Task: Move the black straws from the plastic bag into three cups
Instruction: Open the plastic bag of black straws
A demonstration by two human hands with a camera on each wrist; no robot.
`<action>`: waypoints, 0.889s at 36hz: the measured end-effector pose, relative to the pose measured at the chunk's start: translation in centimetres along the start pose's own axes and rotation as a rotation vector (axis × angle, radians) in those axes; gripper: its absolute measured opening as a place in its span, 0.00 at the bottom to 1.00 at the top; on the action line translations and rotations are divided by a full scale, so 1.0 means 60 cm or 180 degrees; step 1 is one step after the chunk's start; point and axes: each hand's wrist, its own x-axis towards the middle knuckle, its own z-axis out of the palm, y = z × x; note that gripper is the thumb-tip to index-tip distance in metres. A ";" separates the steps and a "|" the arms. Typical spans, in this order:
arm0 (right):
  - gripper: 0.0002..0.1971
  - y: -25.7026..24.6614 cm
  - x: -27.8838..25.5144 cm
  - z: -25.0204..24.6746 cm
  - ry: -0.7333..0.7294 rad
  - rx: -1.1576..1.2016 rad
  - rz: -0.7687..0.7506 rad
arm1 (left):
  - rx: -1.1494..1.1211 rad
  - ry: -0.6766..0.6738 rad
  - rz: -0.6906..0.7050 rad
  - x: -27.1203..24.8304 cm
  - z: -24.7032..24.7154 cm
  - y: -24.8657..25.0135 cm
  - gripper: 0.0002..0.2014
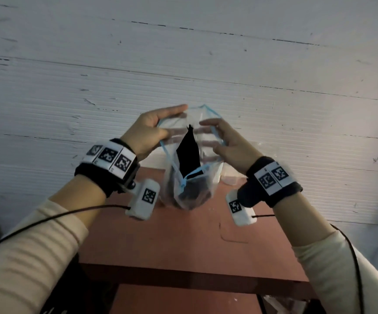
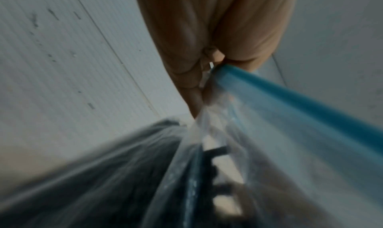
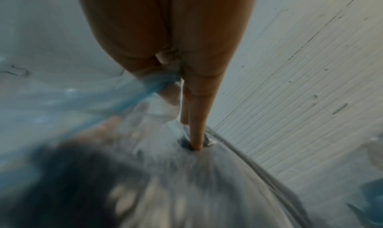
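Note:
A clear plastic bag (image 1: 208, 143) with a blue zip rim hangs above the reddish table (image 1: 183, 241), its mouth pulled wide. A bundle of black straws (image 1: 189, 152) stands inside it, tips pointing up. My left hand (image 1: 154, 130) pinches the left side of the blue rim (image 2: 269, 94) between thumb and fingers. My right hand (image 1: 224, 141) pinches the right side of the rim (image 3: 153, 84), fingers running down the outside of the bag (image 3: 186, 174). The straws show as a dark blur through the plastic (image 2: 124, 174) in the left wrist view. The cups are mostly hidden behind the bag.
A pale translucent shape (image 1: 229, 177), possibly a cup, shows at the table's back edge beside the bag. A white ribbed wall (image 1: 183, 64) stands close behind. Cables run from both wrist cameras along my sleeves.

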 end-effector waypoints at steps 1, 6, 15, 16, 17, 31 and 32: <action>0.31 0.008 -0.008 0.002 0.0044 -0.0062 -0.0016 | -0.0022 -0.0004 -0.0047 -0.007 -0.005 -0.007 0.29; 0.30 0.036 -0.033 0.004 0.0367 -0.0072 0.0117 | 0.0280 -0.0129 -0.0198 -0.033 -0.020 -0.029 0.24; 0.03 0.033 -0.058 0.012 0.0437 -0.0132 -0.0030 | 0.1284 -0.0053 -0.0168 -0.049 -0.029 -0.044 0.17; 0.06 0.034 -0.060 0.012 0.0344 -0.0245 -0.0143 | 0.1422 -0.0005 -0.0098 -0.049 -0.027 -0.047 0.17; 0.12 0.038 -0.062 0.011 0.0240 -0.0420 -0.0254 | 0.1574 0.0064 -0.0026 -0.049 -0.026 -0.050 0.15; 0.10 0.069 -0.054 0.007 0.0590 -0.2324 -0.1114 | 0.2121 0.0298 0.0216 -0.041 -0.042 -0.061 0.05; 0.08 0.068 -0.054 0.006 0.0605 -0.2392 -0.1109 | 0.2050 0.0231 0.0153 -0.041 -0.045 -0.061 0.06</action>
